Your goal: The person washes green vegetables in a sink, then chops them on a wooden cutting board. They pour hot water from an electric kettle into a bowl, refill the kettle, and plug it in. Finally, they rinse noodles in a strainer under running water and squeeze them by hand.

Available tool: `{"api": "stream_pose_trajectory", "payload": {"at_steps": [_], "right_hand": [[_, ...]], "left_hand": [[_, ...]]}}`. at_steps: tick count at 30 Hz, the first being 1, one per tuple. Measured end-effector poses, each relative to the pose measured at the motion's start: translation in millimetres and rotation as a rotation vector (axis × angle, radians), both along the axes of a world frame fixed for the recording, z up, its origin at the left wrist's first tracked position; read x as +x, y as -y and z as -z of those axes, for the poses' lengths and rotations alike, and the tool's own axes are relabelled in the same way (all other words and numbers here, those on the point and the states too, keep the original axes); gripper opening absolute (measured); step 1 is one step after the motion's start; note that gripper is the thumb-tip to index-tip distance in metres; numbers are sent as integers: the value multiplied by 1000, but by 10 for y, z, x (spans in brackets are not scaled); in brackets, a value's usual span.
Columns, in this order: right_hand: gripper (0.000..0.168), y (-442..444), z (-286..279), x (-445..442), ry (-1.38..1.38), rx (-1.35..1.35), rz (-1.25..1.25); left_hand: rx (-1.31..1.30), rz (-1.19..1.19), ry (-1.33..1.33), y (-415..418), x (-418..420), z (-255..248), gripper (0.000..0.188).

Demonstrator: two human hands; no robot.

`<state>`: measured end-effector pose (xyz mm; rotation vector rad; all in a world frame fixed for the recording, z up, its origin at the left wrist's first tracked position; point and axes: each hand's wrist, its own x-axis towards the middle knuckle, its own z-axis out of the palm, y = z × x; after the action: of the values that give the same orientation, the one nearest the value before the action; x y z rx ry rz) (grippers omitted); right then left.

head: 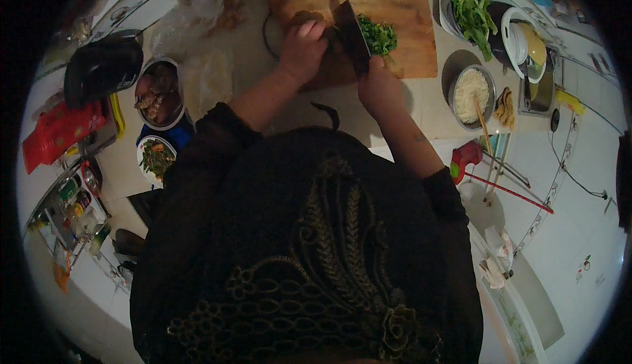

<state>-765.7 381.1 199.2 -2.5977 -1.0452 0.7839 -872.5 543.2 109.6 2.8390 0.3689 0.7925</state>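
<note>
My right hand [381, 87] grips the handle of a kitchen cleaver [351, 33], its broad dark blade standing on edge over the wooden cutting board [414, 13]. Chopped leafy greens [377, 35] lie in a heap against the blade's right side. On the left of the blade, my left hand [303, 50] presses down at the board with curled fingers. A little green shows between those fingers and the blade; the rest of what they hold is hidden. A dark curved strip [327, 112] rests on the counter near my body.
Right of the board are whole leafy greens [471, 18] in a white container, and a metal bowl of white, grain-like food [470, 94] with chopsticks [481, 114]. At left stand a metal bowl of reddish-brown food [158, 92] and a plate of cooked vegetables [157, 159]. Clear plastic bags [197, 18] lie nearby.
</note>
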Motion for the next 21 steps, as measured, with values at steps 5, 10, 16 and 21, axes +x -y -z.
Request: {"api": "stream_pose_trajectory", "payload": {"at_steps": [5, 10, 16, 21], "right_hand": [[18, -55, -170, -178, -91, -100, -100], [17, -68, 274, -195, -46, 6, -68], [18, 47, 16, -77, -30, 50, -8], [16, 30, -244, -160, -83, -80, -130]], "left_hand": [[-128, 48, -348, -28, 12, 48, 10], [-296, 15, -180, -29, -27, 248, 9], [-341, -59, -158, -26, -54, 167, 11], [-400, -136, -143, -17, -163, 15, 15]]}}
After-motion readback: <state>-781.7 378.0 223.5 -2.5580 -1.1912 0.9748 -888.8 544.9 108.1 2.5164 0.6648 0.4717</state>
